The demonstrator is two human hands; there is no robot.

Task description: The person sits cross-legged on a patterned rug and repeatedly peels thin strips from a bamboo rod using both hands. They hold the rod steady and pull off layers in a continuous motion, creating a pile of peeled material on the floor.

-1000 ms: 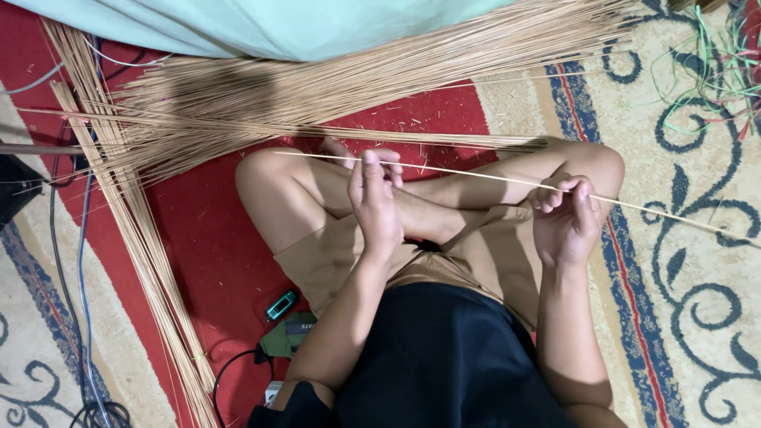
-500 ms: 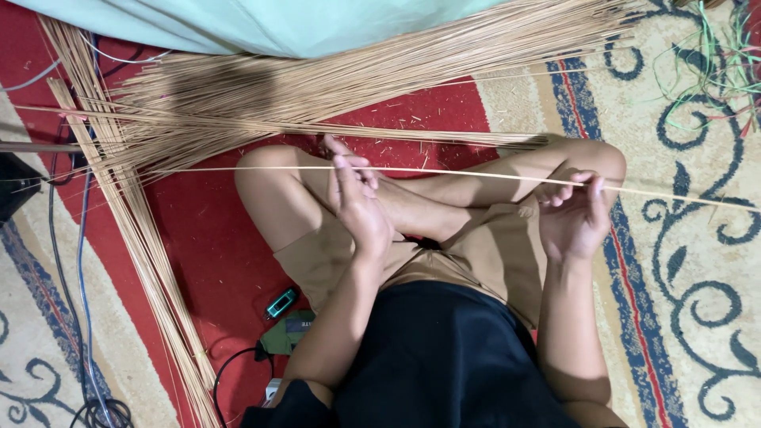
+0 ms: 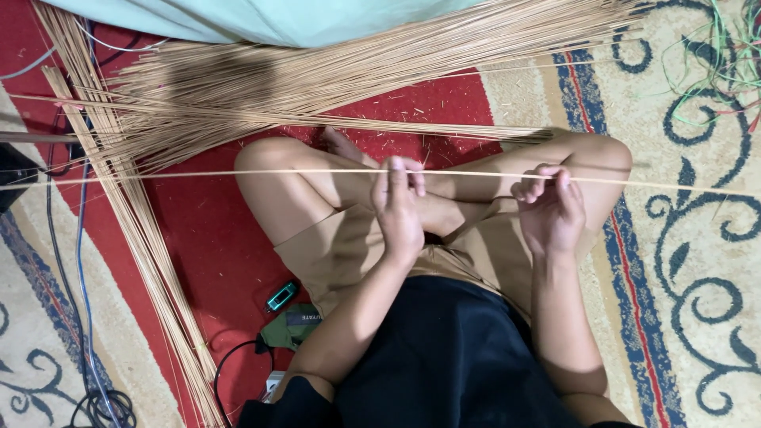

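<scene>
Item: thin stick [image 3: 238, 173], which I am pinching in left hand [image 3: 399, 208] and right hand [image 3: 551, 212], its long axis running crosswise beyond both sets of fingers.

Even, fairly bright indoor light fell from above, casting a soft shadow over the far-left pile of sticks [image 3: 238, 79], with sharp focus and no glare.

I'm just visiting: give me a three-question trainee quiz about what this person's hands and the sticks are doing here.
1. True or false: both hands grip one thin stick.
2. How does that stick lie? A) upright B) level across the knees C) on the carpet
3. Fill in: the big stick pile lies on the ___ part of the carpet.

Key: 1 true: left hand, right hand. 2 B. 3 red.
</scene>
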